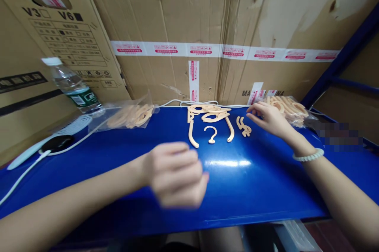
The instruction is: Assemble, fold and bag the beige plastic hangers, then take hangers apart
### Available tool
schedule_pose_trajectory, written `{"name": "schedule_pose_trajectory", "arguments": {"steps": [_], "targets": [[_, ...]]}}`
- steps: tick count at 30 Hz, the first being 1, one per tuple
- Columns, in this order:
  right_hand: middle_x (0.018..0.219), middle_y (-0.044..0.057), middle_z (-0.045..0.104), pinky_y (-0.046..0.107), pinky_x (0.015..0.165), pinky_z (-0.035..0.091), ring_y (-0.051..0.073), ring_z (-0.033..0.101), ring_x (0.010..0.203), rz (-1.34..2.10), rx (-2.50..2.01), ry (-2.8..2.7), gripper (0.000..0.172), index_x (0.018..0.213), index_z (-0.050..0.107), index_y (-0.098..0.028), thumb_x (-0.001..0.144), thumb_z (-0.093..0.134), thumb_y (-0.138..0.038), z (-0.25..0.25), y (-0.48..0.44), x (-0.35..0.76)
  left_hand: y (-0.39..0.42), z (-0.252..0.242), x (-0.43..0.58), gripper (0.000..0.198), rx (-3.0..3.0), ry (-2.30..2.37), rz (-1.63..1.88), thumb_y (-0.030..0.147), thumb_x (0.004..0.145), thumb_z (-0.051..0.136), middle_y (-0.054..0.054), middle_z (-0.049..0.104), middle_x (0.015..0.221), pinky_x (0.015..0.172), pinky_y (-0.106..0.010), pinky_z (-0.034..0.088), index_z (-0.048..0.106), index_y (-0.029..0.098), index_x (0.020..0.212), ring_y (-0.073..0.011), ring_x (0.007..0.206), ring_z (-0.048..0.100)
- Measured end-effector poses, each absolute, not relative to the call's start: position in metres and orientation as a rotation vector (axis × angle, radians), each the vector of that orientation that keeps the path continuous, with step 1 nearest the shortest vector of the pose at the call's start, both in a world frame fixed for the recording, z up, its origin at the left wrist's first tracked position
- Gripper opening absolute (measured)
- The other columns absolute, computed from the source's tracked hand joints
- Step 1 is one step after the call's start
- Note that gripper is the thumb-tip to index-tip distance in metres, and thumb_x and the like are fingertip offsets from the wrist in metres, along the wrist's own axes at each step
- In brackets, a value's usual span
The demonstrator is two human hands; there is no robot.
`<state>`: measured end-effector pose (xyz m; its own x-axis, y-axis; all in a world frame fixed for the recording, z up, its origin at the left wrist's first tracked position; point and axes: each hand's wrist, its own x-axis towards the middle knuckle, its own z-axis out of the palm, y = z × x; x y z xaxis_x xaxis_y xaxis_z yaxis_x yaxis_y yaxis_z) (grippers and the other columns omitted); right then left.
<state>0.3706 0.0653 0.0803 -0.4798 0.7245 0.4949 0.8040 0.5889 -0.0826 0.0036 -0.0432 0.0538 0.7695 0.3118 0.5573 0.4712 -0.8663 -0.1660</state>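
Note:
My left hand [177, 175] hovers over the middle of the blue table [118, 165], blurred by motion, its fingers curled toward the palm; nothing shows in it. My right hand [268, 118] reaches to the far right, fingers stretched out, close to a small pile of beige plastic hook pieces [244, 126] and beside a clear bag of the same parts [288, 108]. A single hook [211, 134] lies near loose beige hanger parts [209, 116]. A bead bracelet [308, 155] circles my right wrist.
A second clear bag of beige parts [130, 116] lies at the back left. A water bottle [72, 85], a white device [44, 141] with a black pad and a white cable [20, 177] sit at the left. Cardboard boxes [207, 27] wall the back.

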Motion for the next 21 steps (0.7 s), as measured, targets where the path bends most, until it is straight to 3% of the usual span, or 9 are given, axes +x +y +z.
{"name": "schedule_pose_trajectory", "arguments": {"steps": [2,7,13,21], "targets": [[0.081,0.007,0.063,0.032,0.064,0.044,0.020,0.059,0.071,-0.233,-1.221,-2.331,0.024,0.091,0.065,-0.019,0.094,0.054,-0.040,0.080,0.067,0.374,-0.020,0.064,0.014,0.017,-2.598,-0.531,-0.721,0.024,0.099,0.050,-0.001,0.067,0.080,0.064,-0.033,0.053,0.064,0.026,0.089,-0.0176,0.072,0.063],[0.082,0.007,0.063,0.032,0.065,0.044,0.020,0.059,0.072,-0.244,-1.241,-2.302,0.024,0.090,0.066,-0.018,0.094,0.052,-0.037,0.073,0.071,0.374,0.057,0.073,0.041,0.017,-2.735,-1.119,-0.572,0.023,0.098,0.049,-0.011,0.069,0.108,0.091,-0.036,0.052,0.061,0.015,0.106,-0.0244,0.104,0.065],[0.085,0.009,0.068,0.032,0.067,0.046,0.020,0.060,0.072,-0.128,-1.294,-2.359,0.021,0.090,0.068,-0.018,0.090,0.053,-0.032,0.065,0.073,0.373,0.114,0.056,0.067,0.030,-2.792,-1.237,-0.487,0.027,0.096,0.054,-0.013,0.064,0.122,0.095,-0.034,0.049,0.056,0.015,0.123,-0.0263,0.115,0.062],[0.086,0.008,0.071,0.031,0.065,0.046,0.019,0.060,0.069,-0.057,-1.270,-2.432,0.020,0.091,0.071,-0.018,0.088,0.056,-0.031,0.061,0.078,0.376,0.137,0.050,0.096,0.043,-2.826,-1.309,-0.326,0.044,0.094,0.055,-0.016,0.061,0.129,0.098,-0.038,0.047,0.054,0.015,0.127,-0.0309,0.122,0.058]]}}
